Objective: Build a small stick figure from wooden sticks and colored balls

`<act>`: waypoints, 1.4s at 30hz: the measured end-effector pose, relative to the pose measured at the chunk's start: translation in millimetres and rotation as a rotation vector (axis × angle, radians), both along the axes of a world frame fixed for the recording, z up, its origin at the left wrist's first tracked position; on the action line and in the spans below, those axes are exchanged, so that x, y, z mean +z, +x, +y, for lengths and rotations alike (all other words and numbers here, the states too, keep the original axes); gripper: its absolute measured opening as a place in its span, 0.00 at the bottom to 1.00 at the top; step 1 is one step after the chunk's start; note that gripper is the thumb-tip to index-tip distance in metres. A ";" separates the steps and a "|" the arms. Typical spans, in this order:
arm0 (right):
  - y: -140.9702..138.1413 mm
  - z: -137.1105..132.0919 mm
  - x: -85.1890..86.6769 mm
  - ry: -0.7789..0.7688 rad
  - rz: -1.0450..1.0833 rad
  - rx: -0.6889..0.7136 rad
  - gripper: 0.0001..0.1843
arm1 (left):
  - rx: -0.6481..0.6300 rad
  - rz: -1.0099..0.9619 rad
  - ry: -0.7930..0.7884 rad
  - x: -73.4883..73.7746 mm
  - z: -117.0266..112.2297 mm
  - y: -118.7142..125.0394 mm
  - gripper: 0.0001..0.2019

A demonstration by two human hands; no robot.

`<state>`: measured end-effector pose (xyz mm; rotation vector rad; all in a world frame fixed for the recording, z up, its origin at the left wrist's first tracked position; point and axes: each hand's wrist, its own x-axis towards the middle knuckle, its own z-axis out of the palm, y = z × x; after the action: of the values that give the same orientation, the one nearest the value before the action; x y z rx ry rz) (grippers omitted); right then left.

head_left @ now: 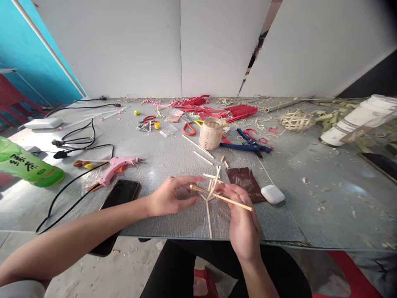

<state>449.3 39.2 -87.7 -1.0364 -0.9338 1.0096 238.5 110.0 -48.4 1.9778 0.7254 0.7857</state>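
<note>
both hands meet over the near edge of the grey table [310, 194], working on a small star of thin bamboo sticks [211, 191] that cross at one joint and fan outward; one long stick runs down from the joint toward the table edge and another juts to the right past the fingers. the left hand [169, 196] comes in from the left with its fingers loosely curled, thumb and forefinger closed on a stick end at the left side of the cluster. the right hand [243, 221] rises from below, its fingers pinched on the sticks just right of the joint. just behind the sticks lies a dark red sheet [245, 181], and a white earbud case [272, 194] sits beside it on the right. a black phone [119, 194] lies near the left forearm, with a pink glue gun [116, 167] behind it. farther back stand a small woven bamboo cup [211, 133], blue pliers [248, 145] and a heap of red strips [217, 108]. a green bottle [26, 163] lies at the far left
</note>
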 end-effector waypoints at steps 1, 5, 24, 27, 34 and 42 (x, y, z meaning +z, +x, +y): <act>-0.2 0.1 -0.2 0.000 0.000 0.000 0.15 | -0.008 0.000 -0.006 0.5 -0.2 0.3 0.27; -0.5 0.4 -0.6 0.005 0.003 -0.004 0.14 | -0.054 -0.002 -0.024 2.9 -0.9 1.7 0.27; -0.6 0.6 -1.2 0.047 0.017 -0.026 0.14 | -0.007 -0.018 0.053 -4.9 2.4 -0.9 0.25; -0.4 0.4 -1.2 0.045 0.011 -0.023 0.14 | 0.002 0.003 0.052 -4.8 2.6 -1.7 0.25; -0.4 -0.4 0.2 0.050 0.031 -0.034 0.13 | 0.004 0.005 0.065 -4.6 1.7 -1.3 0.24; -1.1 0.3 2.5 -0.003 0.076 -0.102 0.13 | 0.033 0.028 0.077 -2.0 0.8 -0.7 0.27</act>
<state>448.2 39.5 -85.3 -1.0308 -0.8097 0.9595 237.8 110.8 -50.4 2.0544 0.7564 0.8179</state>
